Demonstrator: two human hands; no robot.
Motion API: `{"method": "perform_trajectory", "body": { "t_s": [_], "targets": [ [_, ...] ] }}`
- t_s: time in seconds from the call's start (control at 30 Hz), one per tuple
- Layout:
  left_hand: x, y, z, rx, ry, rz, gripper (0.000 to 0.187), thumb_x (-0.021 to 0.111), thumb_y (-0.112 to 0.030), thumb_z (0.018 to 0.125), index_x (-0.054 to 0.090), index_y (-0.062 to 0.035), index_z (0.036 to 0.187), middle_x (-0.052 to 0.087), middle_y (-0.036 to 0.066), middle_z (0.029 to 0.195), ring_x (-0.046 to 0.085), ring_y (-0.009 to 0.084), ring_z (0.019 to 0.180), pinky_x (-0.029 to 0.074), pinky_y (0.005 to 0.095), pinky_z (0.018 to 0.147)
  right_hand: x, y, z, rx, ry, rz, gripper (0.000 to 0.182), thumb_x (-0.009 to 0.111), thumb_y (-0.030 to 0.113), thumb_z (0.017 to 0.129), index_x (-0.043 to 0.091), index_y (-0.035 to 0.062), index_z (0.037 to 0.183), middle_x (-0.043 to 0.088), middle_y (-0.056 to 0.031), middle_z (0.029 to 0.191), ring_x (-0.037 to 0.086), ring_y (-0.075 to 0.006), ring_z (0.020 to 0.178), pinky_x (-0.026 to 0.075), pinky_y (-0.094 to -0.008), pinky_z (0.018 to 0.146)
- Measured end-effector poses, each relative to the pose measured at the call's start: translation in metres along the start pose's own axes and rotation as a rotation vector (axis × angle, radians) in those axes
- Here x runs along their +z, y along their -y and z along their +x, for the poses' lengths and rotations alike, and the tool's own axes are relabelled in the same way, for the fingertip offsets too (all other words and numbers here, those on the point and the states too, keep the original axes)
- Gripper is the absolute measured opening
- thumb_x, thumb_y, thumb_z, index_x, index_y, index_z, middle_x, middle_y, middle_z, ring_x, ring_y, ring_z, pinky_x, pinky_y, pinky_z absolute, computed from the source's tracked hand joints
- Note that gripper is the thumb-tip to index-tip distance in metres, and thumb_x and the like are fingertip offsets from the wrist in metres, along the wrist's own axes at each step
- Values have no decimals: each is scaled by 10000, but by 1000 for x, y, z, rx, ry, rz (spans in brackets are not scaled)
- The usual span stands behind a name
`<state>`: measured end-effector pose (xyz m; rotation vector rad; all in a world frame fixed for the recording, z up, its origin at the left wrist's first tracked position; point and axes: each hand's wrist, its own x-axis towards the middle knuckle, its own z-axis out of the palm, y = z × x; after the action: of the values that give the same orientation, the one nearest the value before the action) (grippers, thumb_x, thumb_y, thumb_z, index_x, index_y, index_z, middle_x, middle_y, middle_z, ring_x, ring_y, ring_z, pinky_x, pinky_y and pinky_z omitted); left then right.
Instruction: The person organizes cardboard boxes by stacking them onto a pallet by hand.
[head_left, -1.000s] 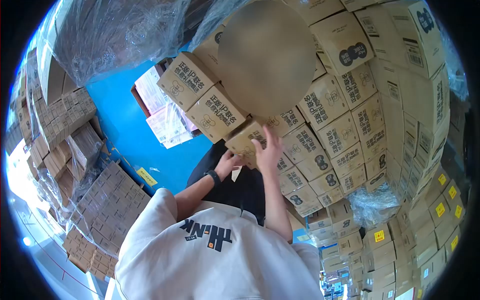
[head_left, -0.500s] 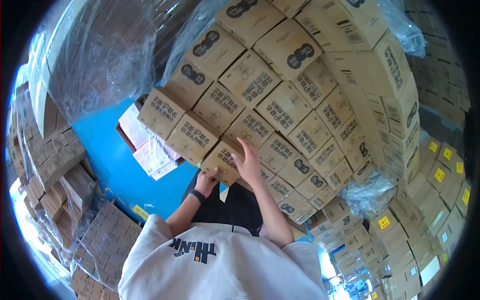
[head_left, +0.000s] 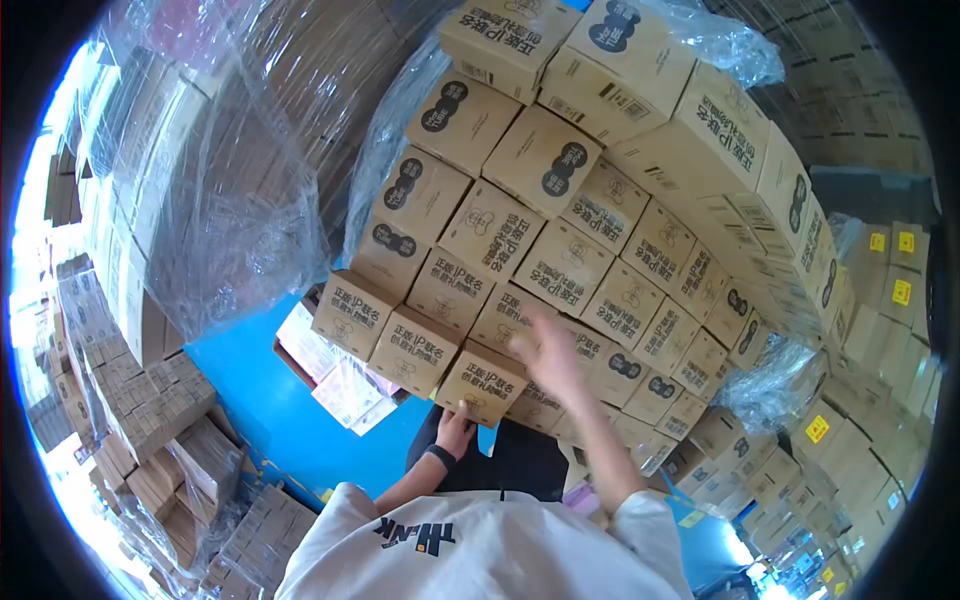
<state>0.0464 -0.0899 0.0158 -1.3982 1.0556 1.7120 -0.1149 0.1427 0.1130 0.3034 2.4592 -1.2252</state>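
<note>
A cardboard box point(head_left: 482, 386) with dark printed lettering sits at the near edge of a stack of similar boxes. My left hand point(head_left: 455, 432), with a black band at the wrist, grips this box's near lower edge. Its thumb lies on the printed face, and the other fingers are partly hidden. Motion smears my right hand point(head_left: 548, 352), which is over the stack to the right, thumb and fingers apart, in front of another printed box point(head_left: 503, 318). Left of the gripped box is a matching box point(head_left: 410, 352).
Taller rows of boxes point(head_left: 735, 130) rise at the right of the stack. Plastic film point(head_left: 240, 230) wraps a load on the left. An open carton point(head_left: 345, 390) with pale pink and white contents stands on the blue floor point(head_left: 245, 350). Crumpled film point(head_left: 770, 385) lies at right.
My right hand has come off the near box and moved right and up. My left hand stays at that box's near edge. The whole view has shifted with my head.
</note>
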Motion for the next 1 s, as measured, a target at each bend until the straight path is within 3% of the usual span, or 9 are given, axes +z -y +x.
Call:
{"method": "perform_trajectory", "body": {
  "t_s": [0.07, 0.17, 0.27, 0.33, 0.53, 0.63, 0.77, 0.9, 1.0],
  "targets": [
    [-59, 44, 34, -266, 171, -3, 417, 551, -379, 961, 480, -125, 1284, 489, 35, 1314, 444, 186, 1244, 385, 399, 979, -90, 67, 43, -158, -311, 48, 380, 604, 221, 910, 552, 20, 1228, 555, -206, 1242, 519, -384, 1150, 415, -444, 988],
    [1, -7, -49, -270, 213, 341, 459, 576, -372, 941, 482, -127, 1318, 511, 47, 1291, 465, 183, 1217, 389, 376, 982, -192, 121, 121, -453, -676, -214, 304, 579, 217, 910, 608, 45, 1159, 619, -175, 1152, 557, -339, 1088, 451, -413, 928],
    [23, -47, -75, -145, 300, 423, 455, 518, -278, 972, 441, -80, 1376, 539, 49, 1282, 478, 190, 1235, 382, 397, 1027, -265, 123, 210, -299, -599, -397, 429, 556, 356, 910, 598, 43, 1201, 618, -176, 1197, 544, -345, 1164, 455, -399, 941],
    [30, -72, -79, 24, 345, 401, 435, 508, -234, 969, 455, -62, 1365, 529, 73, 1319, 518, 202, 1196, 413, 375, 1005, -292, 114, 257, -120, -497, -434, 553, 549, 484, 889, 577, 62, 1246, 606, -161, 1241, 528, -344, 1207, 377, -485, 1027],
    [86, -136, -71, 276, 474, 219, 537, 529, -358, 961, 402, -69, 1395, 502, 105, 1356, 498, 210, 1220, 395, 395, 1031, -279, 96, 268, -117, -722, -778, 735, 554, 653, 819, 535, 112, 1316, 603, -114, 1264, 538, -301, 1207, 208, -632, 1068],
    [161, -183, -61, 495, 573, 148, 748, 522, -499, 936, 216, -107, 1495, 356, 150, 1470, 360, 261, 1344, 296, 432, 1111, -268, 126, 223, -76, -383, -753, 678, 588, 606, 827, 557, 101, 1279, 589, -116, 1254, 538, -286, 1186, 252, -594, 1053],
    [267, -243, -26, 651, 661, -4, 832, 487, -604, 909, 118, -195, 1532, 238, 160, 1536, 244, 304, 1409, 186, 507, 1146, -221, 105, 182, -366, -461, -760, 565, 641, 479, 833, 573, 88, 1236, 587, -129, 1190, 538, -331, 1144, 316, -552, 1018],
    [306, -250, 1, 595, 680, -36, 739, 516, -519, 934, 165, -239, 1521, 321, 98, 1503, 275, 272, 1399, 233, 536, 1112, -148, 73, 154, -536, -576, -466, 463, 691, 357, 822, 579, 62, 1162, 508, -193, 1253, 465, -389, 1177, 383, -512, 989],
    [290, -227, -11, 669, 629, -42, 661, 496, -414, 974, 187, -197, 1517, 349, 66, 1485, 317, 247, 1377, 280, 501, 1094, -122, 65, 113, -368, -631, -258, 469, 738, 313, 787, 557, 34, 1118, 463, -210, 1290, 417, -406, 1181, 406, -475, 964]
  ]
}}
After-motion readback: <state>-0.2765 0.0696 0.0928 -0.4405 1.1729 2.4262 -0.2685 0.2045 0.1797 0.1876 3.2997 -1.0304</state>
